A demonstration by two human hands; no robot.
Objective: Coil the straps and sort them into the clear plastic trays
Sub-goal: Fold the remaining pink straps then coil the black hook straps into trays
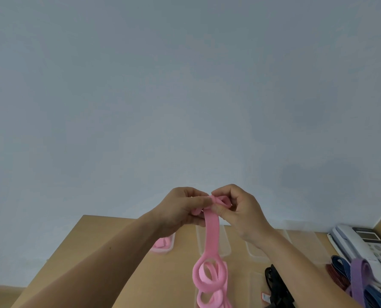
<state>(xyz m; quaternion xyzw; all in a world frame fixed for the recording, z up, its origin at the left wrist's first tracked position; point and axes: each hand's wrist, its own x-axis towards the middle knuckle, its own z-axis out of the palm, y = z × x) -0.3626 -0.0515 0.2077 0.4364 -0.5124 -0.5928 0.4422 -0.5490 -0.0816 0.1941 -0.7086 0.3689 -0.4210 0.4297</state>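
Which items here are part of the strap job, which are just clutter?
Job: pink strap pinched by left hand and right hand; clear trays, one holding pink coils; black strap; purple strap; blue straps; dark red strap.
Clutter: desk phone.

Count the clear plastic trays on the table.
4: one holding pink strap at left, one behind the hanging strap, two behind the right wrist. More may be hidden.
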